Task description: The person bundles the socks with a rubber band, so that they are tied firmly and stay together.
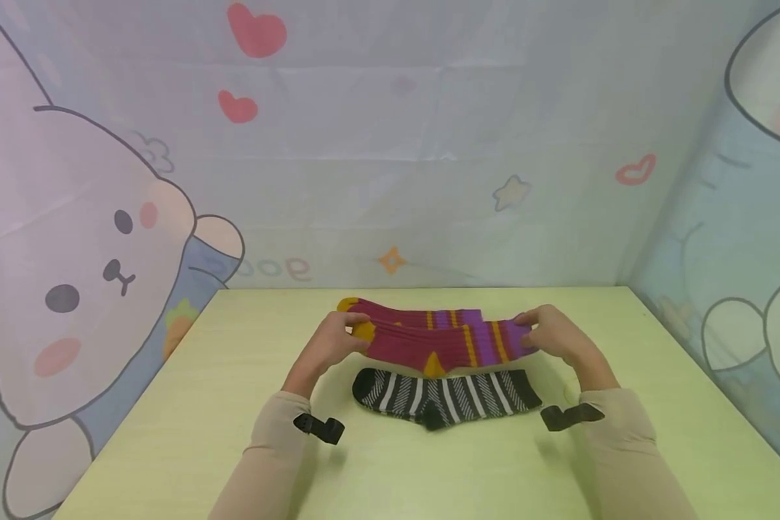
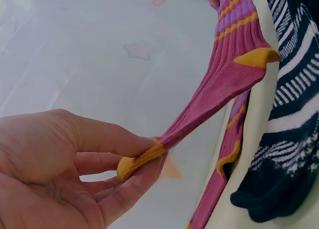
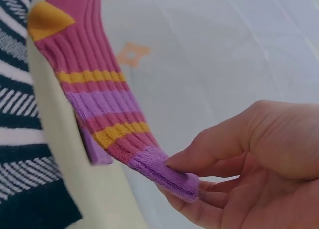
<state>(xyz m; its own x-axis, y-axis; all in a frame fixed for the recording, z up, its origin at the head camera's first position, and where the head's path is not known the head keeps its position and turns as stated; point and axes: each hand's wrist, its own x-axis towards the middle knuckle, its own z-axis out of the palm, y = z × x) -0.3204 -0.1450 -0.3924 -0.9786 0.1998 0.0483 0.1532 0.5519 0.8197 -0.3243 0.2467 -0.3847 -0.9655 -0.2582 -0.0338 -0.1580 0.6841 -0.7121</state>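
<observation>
A maroon sock (image 1: 422, 345) with a yellow toe and heel and purple bands is stretched lengthwise between both hands, lifted off the table. My left hand (image 1: 334, 337) pinches its yellow toe (image 2: 142, 162) between thumb and fingers. At the other end, my right hand (image 1: 552, 332) pinches the purple cuff (image 3: 162, 170). Behind the raised sock lies a matching maroon sock (image 1: 403, 315), partly covered from view. In front of it, a black sock with white stripes and hatching (image 1: 447, 396) rests flat, its toe to the left.
The pale yellow-green table (image 1: 188, 433) reaches back to a printed cloth backdrop (image 1: 390, 144) with hearts and stars. Cloth also hangs along the left and right sides. A black strap (image 1: 320, 427) sits on the left sleeve and another black strap (image 1: 572, 416) on the right.
</observation>
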